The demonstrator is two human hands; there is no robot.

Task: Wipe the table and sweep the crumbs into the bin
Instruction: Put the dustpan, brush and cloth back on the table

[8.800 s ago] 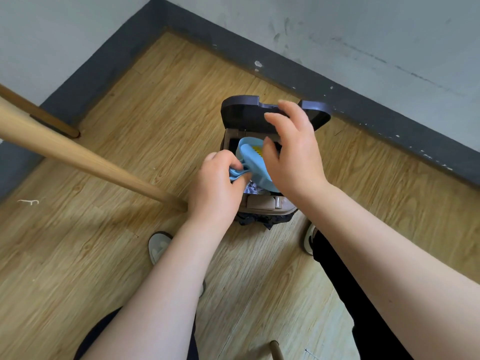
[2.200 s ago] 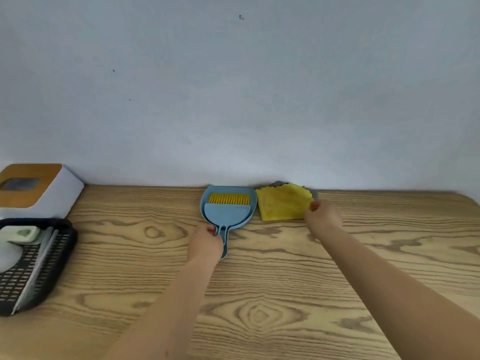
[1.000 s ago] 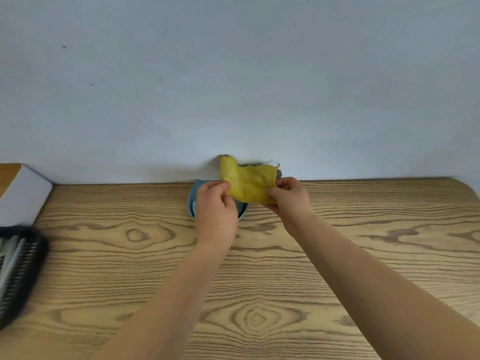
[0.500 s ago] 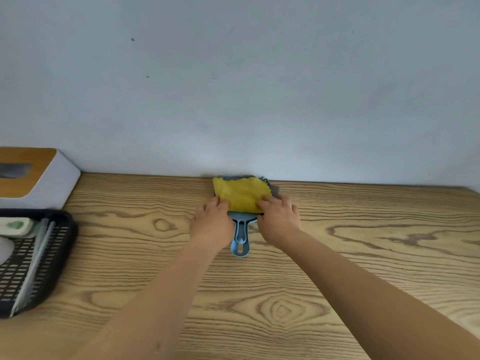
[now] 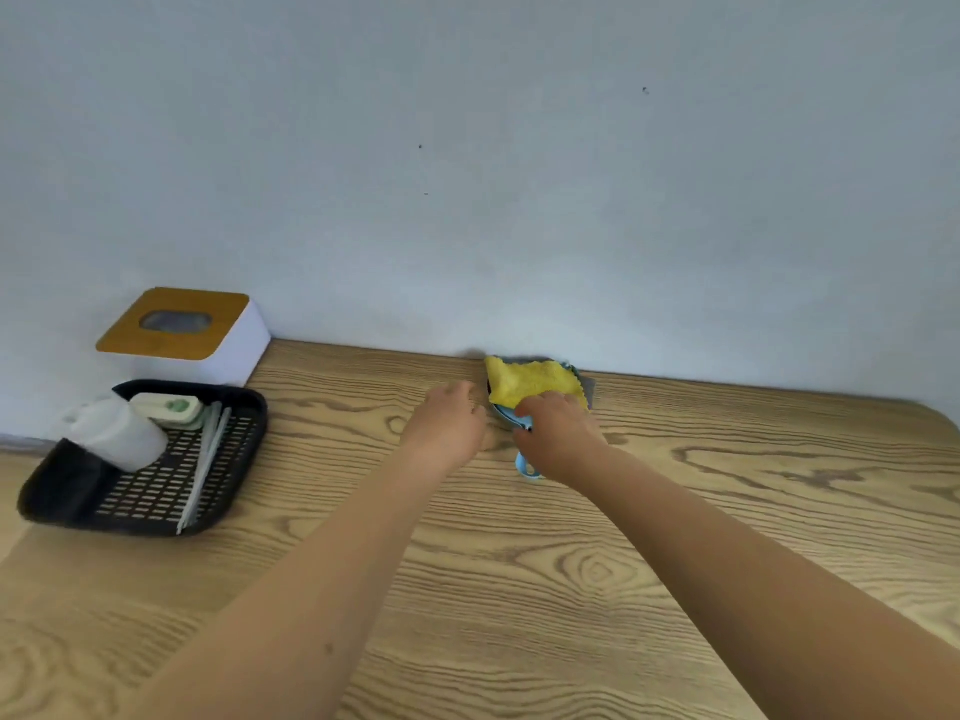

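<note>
Both hands reach to the far edge of the wooden table (image 5: 597, 574), where a yellow cloth (image 5: 530, 383) lies folded over a blue dustpan (image 5: 511, 415) against the wall.

The right hand (image 5: 558, 439) rests on the near edge of the cloth and over the dustpan's handle (image 5: 525, 467), whose loop end shows below the palm; its fingers are bent down onto the cloth, but whether they pinch it cannot be told. The left hand (image 5: 449, 426) lies just beside the dustpan on its left, fingers loosely curled, with nothing visibly in them. Well apart to the left sits a black slotted tray (image 5: 156, 491) with a white cup (image 5: 117, 433), a pale green-and-white item and thin sticks. Behind it stands a white tissue box (image 5: 197, 335) with a wooden lid.
</note>
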